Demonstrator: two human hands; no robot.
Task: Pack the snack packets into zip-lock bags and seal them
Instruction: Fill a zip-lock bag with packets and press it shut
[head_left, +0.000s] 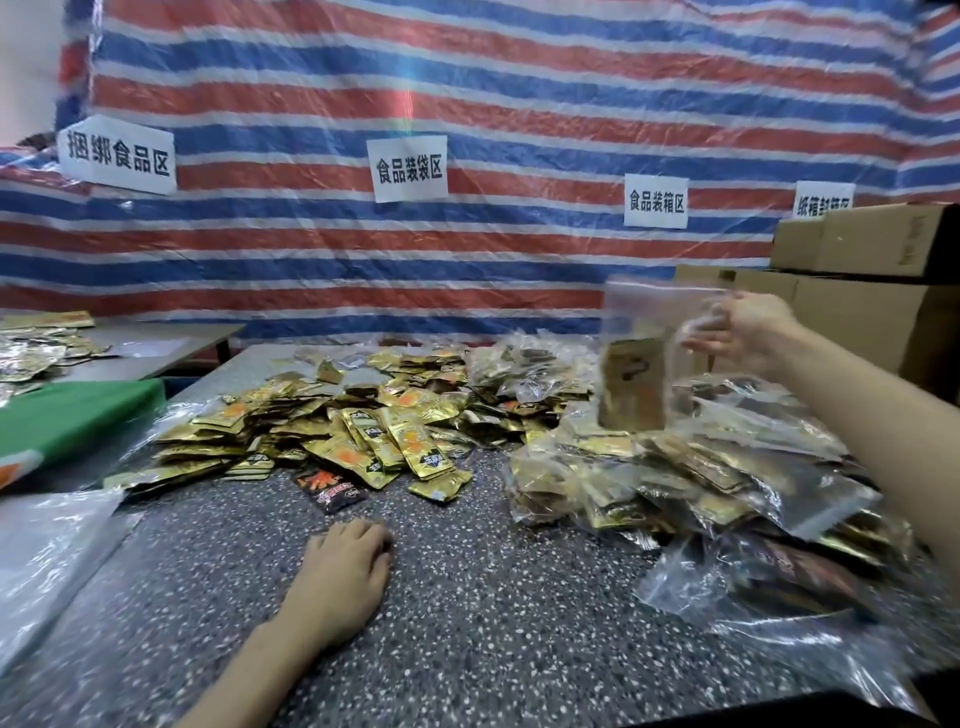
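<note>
A speckled grey worktop (467, 623) stands before a red, white and blue striped tarp (519, 104) hung with paper signs (408, 169). Cardboard boxes (872, 312) are stacked at the right rear, and a side table (171, 338) with more gold packs sits at the left rear. A green sheet (72, 415) and clear plastic (47, 551) cover the worktop's left edge.

Loose gold packets (363, 426) are heaped mid-worktop, with one black-red packet (330, 486) at the heap's near edge. Filled bags (701, 478) are piled on the right, spilling towards the near right corner. The near middle is bare, and there the left hand (345, 566) rests palm down with its fingers relaxed.

The right hand (748, 327) pinches the top of a bag (631, 379) holding packets, raised above the filled bags; it is blurred
</note>
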